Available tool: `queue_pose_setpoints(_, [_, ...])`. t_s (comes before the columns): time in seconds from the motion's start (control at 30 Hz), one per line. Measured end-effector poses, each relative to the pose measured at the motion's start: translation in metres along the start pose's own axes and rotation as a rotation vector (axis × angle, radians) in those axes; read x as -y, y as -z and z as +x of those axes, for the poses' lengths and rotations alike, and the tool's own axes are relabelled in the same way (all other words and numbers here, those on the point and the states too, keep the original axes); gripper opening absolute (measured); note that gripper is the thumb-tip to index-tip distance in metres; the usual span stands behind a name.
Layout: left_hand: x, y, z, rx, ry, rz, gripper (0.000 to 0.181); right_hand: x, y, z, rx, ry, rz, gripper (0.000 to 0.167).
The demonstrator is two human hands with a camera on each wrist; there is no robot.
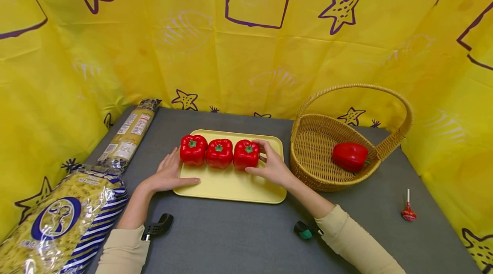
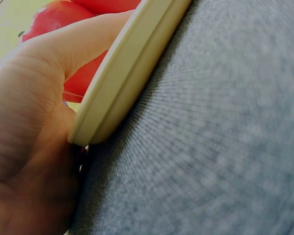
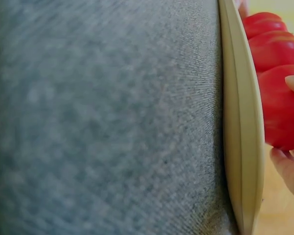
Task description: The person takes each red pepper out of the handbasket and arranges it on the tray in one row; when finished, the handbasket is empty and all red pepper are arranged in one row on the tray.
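Three red bell peppers with green stems stand in a row on a pale yellow tray (image 1: 231, 188): a left one (image 1: 193, 150), a middle one (image 1: 219, 154) and a right one (image 1: 245, 155). My right hand (image 1: 272, 167) grips the right pepper, its thumb at the near side and fingers at the far right side. The left hand (image 1: 167, 174) rests at the tray's left edge, fingers stretched out beside the left pepper. In the left wrist view its thumb (image 2: 83, 41) lies across the tray's rim (image 2: 122, 73); the other fingertips are hidden.
A wicker basket (image 1: 308, 171) with a tall handle stands right of the tray, another red bell pepper (image 1: 349, 156) lying inside. Farther right lies a red lollipop (image 1: 408, 212). Along the left side are a large pasta bag (image 1: 73, 222) and a long noodle packet (image 1: 129, 135). Yellow cloth walls surround the grey table.
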State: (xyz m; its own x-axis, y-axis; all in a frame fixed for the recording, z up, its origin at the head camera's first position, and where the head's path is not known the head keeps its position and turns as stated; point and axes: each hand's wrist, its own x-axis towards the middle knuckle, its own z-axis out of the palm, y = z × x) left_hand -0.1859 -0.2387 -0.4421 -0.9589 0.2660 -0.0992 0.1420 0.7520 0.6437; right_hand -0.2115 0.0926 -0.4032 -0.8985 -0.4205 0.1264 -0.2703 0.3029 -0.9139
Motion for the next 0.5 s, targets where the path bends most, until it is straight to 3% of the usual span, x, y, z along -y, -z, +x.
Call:
queue_pose_setpoints(0.1, [0.000,0.000,0.000,-0.001,-0.004,0.003,0.116,0.004,0.001,-0.001,0.005,0.011,-0.022,0.081])
queue_pose_setpoints(0.27, [0.001,-0.001,0.001,0.001,-0.008,0.010,0.116,-0.020,0.002,0.004,0.004,0.021,-0.034,0.088])
queue_pose_setpoints(0.5, [0.003,-0.003,0.001,-0.016,-0.020,0.001,0.116,-0.013,0.010,-0.004,-0.012,0.079,-0.099,0.087])
